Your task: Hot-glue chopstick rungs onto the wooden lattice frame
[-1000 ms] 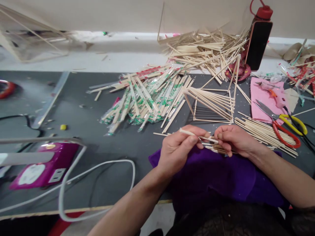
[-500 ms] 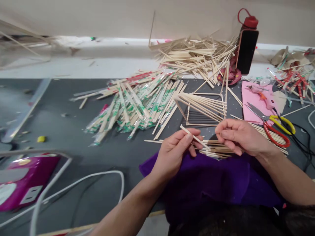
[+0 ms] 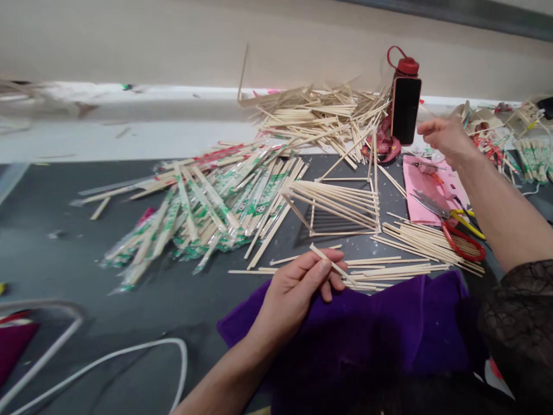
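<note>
My left hand (image 3: 298,288) pinches a short wooden stick (image 3: 332,265) between thumb and fingers, just above a purple cloth (image 3: 389,328) at the table's near edge. My right hand (image 3: 444,137) is stretched out far to the right, fingers loosely apart, holding nothing, beside a black bottle with a red cap (image 3: 405,98). A frame of glued sticks (image 3: 341,202) lies between the two hands. A row of loose bare sticks (image 3: 415,245) lies in front of the cloth.
A heap of wrapped chopsticks (image 3: 207,202) covers the table's middle left. A pile of bare sticks (image 3: 319,115) lies at the back. Red-and-yellow-handled scissors (image 3: 458,227) and a pink sheet (image 3: 425,181) sit at the right. A white cable (image 3: 129,351) loops at near left.
My right hand let go of the stick and reached away to the far right toward the bottle. My left hand kept the stick. The view swung right.
</note>
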`<state>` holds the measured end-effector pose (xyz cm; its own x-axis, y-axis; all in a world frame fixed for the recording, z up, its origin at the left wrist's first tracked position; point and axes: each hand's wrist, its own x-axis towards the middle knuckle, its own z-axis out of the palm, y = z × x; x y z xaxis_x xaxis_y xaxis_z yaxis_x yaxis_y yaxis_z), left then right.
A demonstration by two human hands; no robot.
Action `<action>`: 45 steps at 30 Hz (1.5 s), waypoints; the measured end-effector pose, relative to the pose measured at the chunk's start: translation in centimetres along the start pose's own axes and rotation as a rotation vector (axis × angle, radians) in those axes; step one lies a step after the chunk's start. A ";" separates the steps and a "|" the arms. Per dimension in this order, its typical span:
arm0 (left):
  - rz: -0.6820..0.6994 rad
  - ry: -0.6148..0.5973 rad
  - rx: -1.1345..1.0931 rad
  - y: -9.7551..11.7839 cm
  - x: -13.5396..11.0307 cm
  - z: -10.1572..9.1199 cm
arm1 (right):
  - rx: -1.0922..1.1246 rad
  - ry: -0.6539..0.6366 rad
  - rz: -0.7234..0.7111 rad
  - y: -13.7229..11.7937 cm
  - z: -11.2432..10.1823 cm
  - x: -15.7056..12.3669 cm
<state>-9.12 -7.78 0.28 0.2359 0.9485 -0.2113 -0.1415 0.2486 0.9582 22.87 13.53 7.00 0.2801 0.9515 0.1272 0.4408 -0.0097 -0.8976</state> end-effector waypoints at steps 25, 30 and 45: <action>-0.042 0.129 -0.046 0.7 -0.1 1.2 | -0.186 -0.984 -0.170 -3.8 5.6 -22.0; -0.028 0.129 -0.056 0.7 -0.2 1.3 | -0.093 -1.055 0.088 -3.3 6.1 -22.6; -0.033 0.093 -0.085 0.7 0.0 1.2 | -0.436 -0.912 -0.317 -2.1 6.3 -23.1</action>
<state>-8.06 -7.80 1.20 0.1523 0.9527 -0.2630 -0.2168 0.2919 0.9316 10.13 -6.47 3.30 -0.5675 0.7992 -0.1980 0.7001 0.3417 -0.6270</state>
